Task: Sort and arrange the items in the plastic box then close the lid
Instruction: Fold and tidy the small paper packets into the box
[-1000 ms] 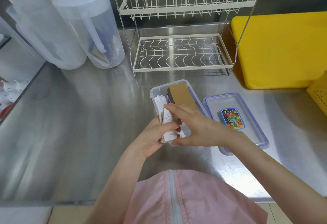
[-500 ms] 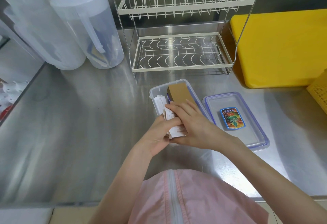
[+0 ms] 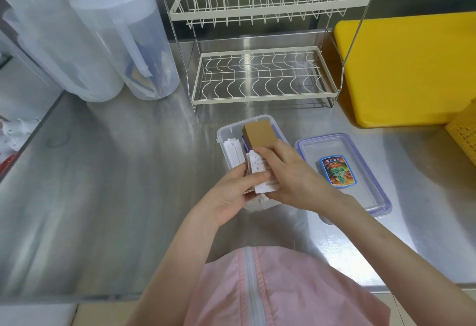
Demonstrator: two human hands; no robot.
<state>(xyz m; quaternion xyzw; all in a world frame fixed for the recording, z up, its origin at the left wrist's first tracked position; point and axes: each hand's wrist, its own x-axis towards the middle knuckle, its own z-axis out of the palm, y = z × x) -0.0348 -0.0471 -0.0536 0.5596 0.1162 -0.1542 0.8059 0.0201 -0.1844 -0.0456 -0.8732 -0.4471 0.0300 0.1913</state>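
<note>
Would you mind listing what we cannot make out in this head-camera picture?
- Near end of the plastic box: hidden by the left hand and right hand.
- Print on the paper stack: too small.
- Sticker on the lid: text too small.
- Yellow basket: cut off by the right edge.

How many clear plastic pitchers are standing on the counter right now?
2. One pitcher stands at the back left beside the dish rack; the other pitcher stands just to its left, partly cut off by the frame edge. More could be out of view.
</note>
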